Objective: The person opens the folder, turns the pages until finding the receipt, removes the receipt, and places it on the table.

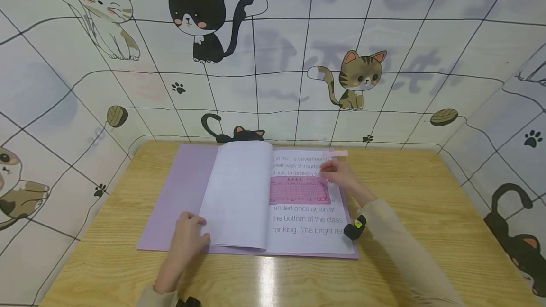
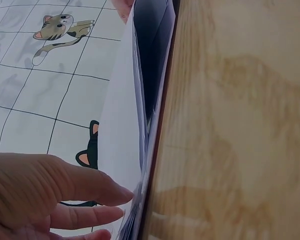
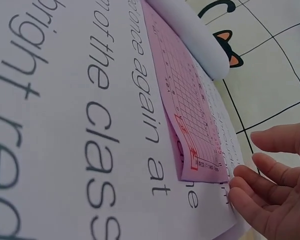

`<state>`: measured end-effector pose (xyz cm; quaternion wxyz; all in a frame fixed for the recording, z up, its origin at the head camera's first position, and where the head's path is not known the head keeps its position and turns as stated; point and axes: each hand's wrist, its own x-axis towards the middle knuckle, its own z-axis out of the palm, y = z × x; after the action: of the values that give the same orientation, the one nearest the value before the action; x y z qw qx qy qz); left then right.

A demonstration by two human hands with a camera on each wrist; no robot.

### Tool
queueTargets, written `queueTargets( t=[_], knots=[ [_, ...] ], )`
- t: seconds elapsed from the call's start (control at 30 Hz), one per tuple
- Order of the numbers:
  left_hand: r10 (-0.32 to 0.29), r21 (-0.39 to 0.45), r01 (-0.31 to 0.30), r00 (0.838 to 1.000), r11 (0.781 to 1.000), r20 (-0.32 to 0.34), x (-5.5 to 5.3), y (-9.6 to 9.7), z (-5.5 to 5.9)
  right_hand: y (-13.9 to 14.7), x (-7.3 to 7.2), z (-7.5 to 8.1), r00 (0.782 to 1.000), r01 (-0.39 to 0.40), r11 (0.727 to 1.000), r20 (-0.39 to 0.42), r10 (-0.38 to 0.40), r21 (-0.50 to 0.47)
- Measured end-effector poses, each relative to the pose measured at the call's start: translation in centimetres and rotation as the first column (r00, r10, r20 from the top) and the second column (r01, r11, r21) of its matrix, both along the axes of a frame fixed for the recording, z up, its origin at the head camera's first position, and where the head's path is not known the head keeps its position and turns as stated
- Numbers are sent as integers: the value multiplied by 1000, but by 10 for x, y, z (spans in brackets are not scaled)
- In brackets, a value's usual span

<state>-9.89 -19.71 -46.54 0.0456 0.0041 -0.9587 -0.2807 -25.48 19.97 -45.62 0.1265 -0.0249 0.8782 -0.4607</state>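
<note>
An open book with a purple cover lies on the table. Its turned white pages bulge up on the left; the right page carries large printed English text. Across that text lies a pink printed slip with a grid and red marks, its near corner slightly lifted in the right wrist view. My left hand rests at the lower left edge of the white pages, fingers loosely extended. Beside the slip's upper right corner is my right hand, thumb and fingers apart with nothing between them in the right wrist view.
A pale pink tab sticks out past the page's top right corner. The wooden table extends on both sides of the book. Behind it stands a white wall covering with cartoon cats and grid lines.
</note>
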Motion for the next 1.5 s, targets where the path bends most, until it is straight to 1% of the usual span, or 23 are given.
queueTargets(
  t=[0.1,0.27,0.43,0.63,0.87,1.07,1.2,1.3,1.5],
  knots=[
    [-8,13,8,1000,1000,4,-1,-1,0,-1,0,-3,1000,-3,1000,4,3,11],
    [-27,45,25,999,999,33,-3,-3,-2,-1,0,-9,1000,-30,999,-2,31,43],
    [-33,78,29,998,996,44,-3,-6,-5,-2,-1,-12,997,-67,994,-38,71,81],
    [-42,85,39,998,996,44,-3,-6,-3,-5,-2,-16,990,-112,982,-73,124,152],
    [-49,88,46,998,995,33,-3,-6,-3,-8,0,-14,982,-139,966,-99,164,216],
    [-47,96,44,998,994,31,-3,-7,-5,-10,1,-11,979,-151,951,-90,181,271],
    [-45,97,42,998,994,33,-3,-7,-4,-10,1,-11,978,-162,955,-92,190,249],
    [-45,95,41,998,995,36,-3,-7,-4,-9,1,-12,979,-160,964,-92,183,213],
    [-49,96,45,998,994,40,-4,-6,-3,-6,1,-16,987,-141,986,-62,147,93]
  ],
)
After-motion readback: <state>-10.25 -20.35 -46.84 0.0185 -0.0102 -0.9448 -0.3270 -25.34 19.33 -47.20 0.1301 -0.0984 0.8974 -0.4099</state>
